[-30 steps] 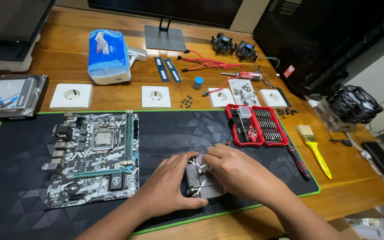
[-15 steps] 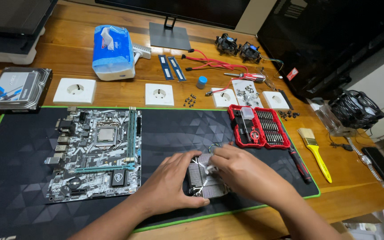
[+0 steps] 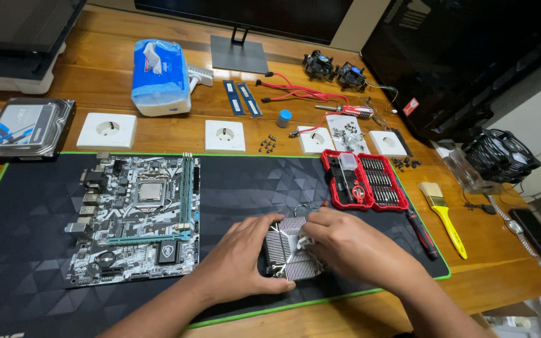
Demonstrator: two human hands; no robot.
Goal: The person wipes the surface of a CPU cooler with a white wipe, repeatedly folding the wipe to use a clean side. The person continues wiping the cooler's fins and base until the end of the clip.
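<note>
Silvery metal fins mark the heatsink [image 3: 292, 250], which lies on the dark desk mat [image 3: 252, 181] near its front edge, right of the motherboard [image 3: 136, 216] and left of the red screwdriver bit case [image 3: 363, 180]. The left hand [image 3: 239, 263] cups its left side with fingers curled around the edge, and the right hand [image 3: 345, 241] grips its top right part, fingertips pressed onto the fins by a white wire. A yellow-handled brush [image 3: 443, 216] lies on the wooden table [image 3: 158, 134] beyond the mat.
</note>
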